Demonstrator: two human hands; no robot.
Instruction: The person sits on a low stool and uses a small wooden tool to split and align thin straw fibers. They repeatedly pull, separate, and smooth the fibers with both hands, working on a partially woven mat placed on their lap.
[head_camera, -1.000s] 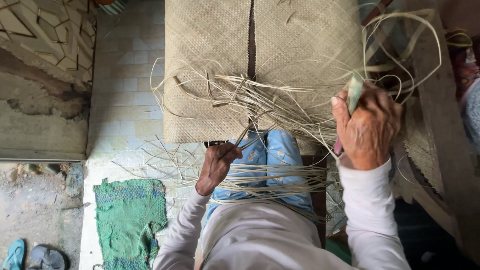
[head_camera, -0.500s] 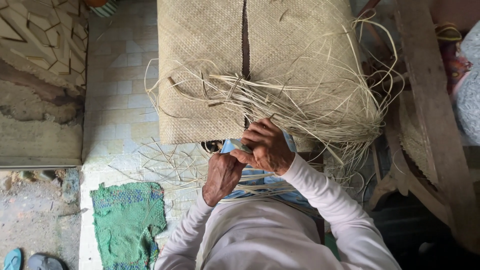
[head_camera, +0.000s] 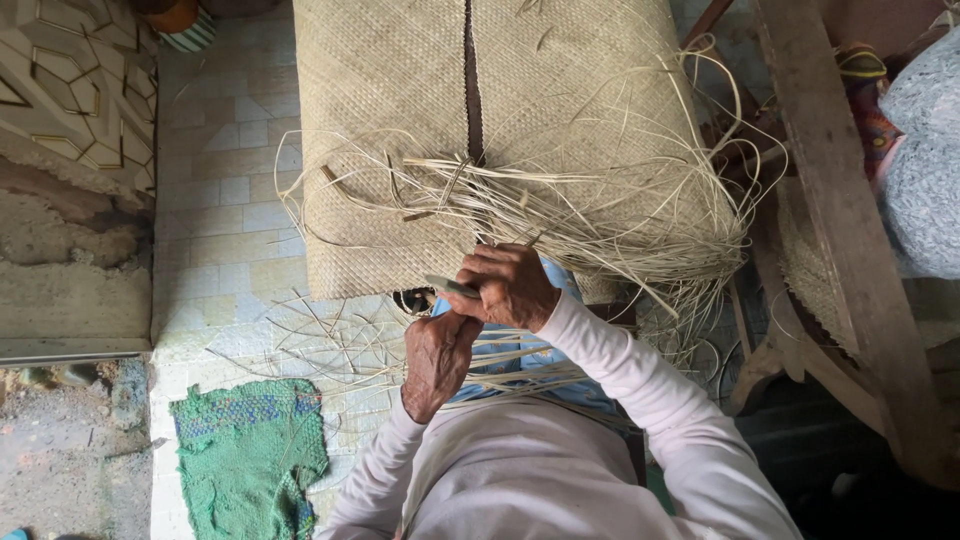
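My right hand (head_camera: 512, 285) is closed around a small knife (head_camera: 450, 286) whose blade points left, just below the edge of a woven straw mat (head_camera: 400, 120). My left hand (head_camera: 437, 358) sits right under it, fingers curled on thin straw strips (head_camera: 520, 360) that lie across my lap. A loose bundle of pale straw strands (head_camera: 600, 215) spreads over the mat's near edge and curls off to the right. Both hands touch at the knife.
A green knitted rag (head_camera: 245, 455) lies on the tiled floor (head_camera: 215, 230) at the lower left, with scattered straw offcuts (head_camera: 330, 340) beside it. A wooden frame (head_camera: 840, 240) runs down the right side. A rough concrete ledge (head_camera: 70, 290) borders the left.
My right hand has swung from far right, where it held the knife up, down to the middle beside my left hand. The straw bundle has shifted right with it.
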